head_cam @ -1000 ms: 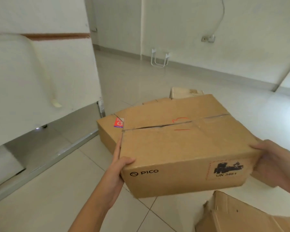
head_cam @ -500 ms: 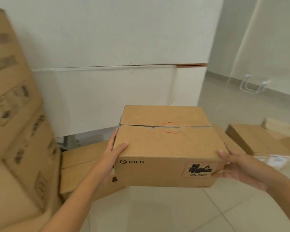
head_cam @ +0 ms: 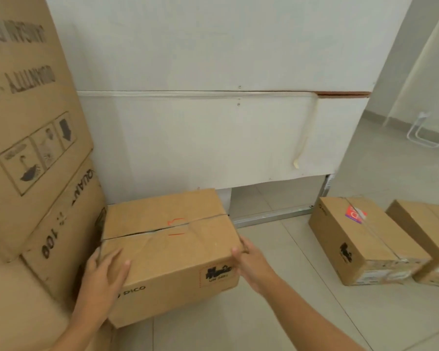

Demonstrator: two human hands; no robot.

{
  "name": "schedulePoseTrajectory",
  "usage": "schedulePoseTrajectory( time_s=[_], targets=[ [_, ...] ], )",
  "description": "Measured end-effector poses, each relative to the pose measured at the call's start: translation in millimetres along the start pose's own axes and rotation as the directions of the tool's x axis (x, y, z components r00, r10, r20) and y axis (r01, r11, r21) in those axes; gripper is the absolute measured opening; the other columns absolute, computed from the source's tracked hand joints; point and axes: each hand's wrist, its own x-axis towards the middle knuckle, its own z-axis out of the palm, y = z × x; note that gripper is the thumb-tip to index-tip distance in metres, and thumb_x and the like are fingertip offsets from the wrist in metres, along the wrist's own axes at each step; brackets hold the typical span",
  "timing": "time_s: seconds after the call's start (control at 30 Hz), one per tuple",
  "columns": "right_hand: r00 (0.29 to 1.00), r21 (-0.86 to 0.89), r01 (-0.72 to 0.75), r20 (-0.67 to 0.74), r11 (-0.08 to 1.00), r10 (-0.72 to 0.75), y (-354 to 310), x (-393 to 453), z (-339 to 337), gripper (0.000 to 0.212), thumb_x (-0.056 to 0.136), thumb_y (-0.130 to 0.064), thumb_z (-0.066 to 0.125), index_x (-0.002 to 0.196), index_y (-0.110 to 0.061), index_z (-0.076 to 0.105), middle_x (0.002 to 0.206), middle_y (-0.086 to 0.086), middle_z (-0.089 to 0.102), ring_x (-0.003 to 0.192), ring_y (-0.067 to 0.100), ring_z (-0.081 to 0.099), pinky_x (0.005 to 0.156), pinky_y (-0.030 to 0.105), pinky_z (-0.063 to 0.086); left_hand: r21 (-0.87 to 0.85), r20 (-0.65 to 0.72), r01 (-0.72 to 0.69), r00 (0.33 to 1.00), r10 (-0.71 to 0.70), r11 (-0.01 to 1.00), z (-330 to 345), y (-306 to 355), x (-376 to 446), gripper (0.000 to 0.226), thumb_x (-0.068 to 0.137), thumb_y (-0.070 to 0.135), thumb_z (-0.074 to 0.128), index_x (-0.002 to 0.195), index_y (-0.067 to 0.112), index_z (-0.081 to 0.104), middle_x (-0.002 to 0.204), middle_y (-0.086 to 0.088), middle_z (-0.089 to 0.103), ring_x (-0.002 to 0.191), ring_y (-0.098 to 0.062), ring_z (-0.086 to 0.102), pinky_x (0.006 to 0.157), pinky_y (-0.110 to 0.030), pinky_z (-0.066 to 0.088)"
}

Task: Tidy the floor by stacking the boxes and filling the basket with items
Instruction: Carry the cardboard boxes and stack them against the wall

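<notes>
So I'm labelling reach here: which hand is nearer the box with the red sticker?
Right. The right hand holds the PICO box on the side facing the red-sticker box; the left hand is on the far side.
</notes>
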Motion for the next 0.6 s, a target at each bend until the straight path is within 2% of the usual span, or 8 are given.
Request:
schedulePoseTrajectory(
  time_s=[0.07,0.17,0.3,0.37,0.43,0.53,0.6],
  targets=[
    [0.998,-0.039,0.041,-0.042,0.998,-0.043,9,7,0,0.034,0.098,-0.017,0.043,0.130,-0.029,0.047,0.113,-0.008,0.059,0.112,0.018,0.056,0.097,0.043,0.048,0.069,-0.019,-0.083,0.996,0.085,0.994,6,-4,4,0.044,0.091,0.038,0.045,0.128,0.019,0.056,0.152,-0.011,0.025,0.137,-0.032,0.025,0.111,-0.044,0.023],
    [0.998,-0.058,0.062,-0.026,0.996,-0.063,3,23,-2,0.027,0.097,-0.021,0.047,0.119,-0.037,0.046,0.114,-0.006,0.059,0.114,0.020,0.056,0.097,0.043,0.049,0.133,-0.031,-0.166,0.985,0.171,0.977,5,-3,22,0.045,0.091,0.041,0.037,0.125,0.020,0.058,0.151,-0.005,0.029,0.134,-0.031,0.028,0.109,-0.046,0.026],
    [0.998,-0.129,0.054,-0.020,0.990,-0.058,-5,49,11,0.039,0.097,-0.024,0.048,0.135,-0.026,0.042,0.119,0.004,0.059,0.109,0.023,0.059,0.094,0.044,0.050,0.302,-0.179,-0.153,0.960,0.214,0.941,9,-9,55,0.042,0.097,0.038,0.038,0.117,0.015,0.066,0.140,-0.011,0.047,0.128,-0.035,0.038,0.102,-0.047,0.034],
    [0.996,-0.205,0.070,-0.047,0.976,-0.082,-7,64,19,0.042,0.097,-0.026,0.047,0.138,-0.024,0.040,0.120,0.004,0.059,0.110,0.024,0.059,0.095,0.044,0.050,0.363,-0.224,-0.108,0.954,0.199,0.926,12,-11,68,0.038,0.098,0.035,0.041,0.115,0.015,0.067,0.135,-0.014,0.053,0.128,-0.035,0.040,0.103,-0.046,0.033],
    [0.993,-0.260,0.087,-0.050,0.962,-0.104,-11,73,19,0.043,0.097,-0.028,0.047,0.139,-0.023,0.038,0.119,0.005,0.060,0.109,0.024,0.059,0.094,0.046,0.050,0.438,-0.251,-0.120,0.935,0.250,0.891,14,-8,74,0.034,0.097,0.028,0.044,0.113,0.010,0.068,0.129,-0.019,0.057,0.122,-0.039,0.046,0.101,-0.047,0.035],
    [0.999,-0.218,0.042,0.023,0.975,-0.038,-9,83,15,0.047,0.095,-0.029,0.050,0.139,-0.021,0.036,0.116,0.004,0.059,0.105,0.021,0.059,0.094,0.044,0.051,0.524,-0.288,-0.110,0.910,0.297,0.845,16,-9,77,0.031,0.097,0.021,0.048,0.106,0.002,0.070,0.119,-0.025,0.061,0.108,-0.043,0.055,0.091,-0.049,0.040],
    [0.999,-0.202,0.041,0.037,0.978,-0.035,-6,81,13,0.053,0.092,-0.036,0.053,0.140,-0.020,0.035,0.124,0.006,0.056,0.112,0.023,0.057,0.096,0.044,0.049,0.548,-0.288,-0.098,0.910,0.298,0.830,16,-10,74,0.033,0.098,0.021,0.044,0.107,0.001,0.069,0.119,-0.025,0.061,0.106,-0.043,0.056,0.089,-0.049,0.041]
  ],
)
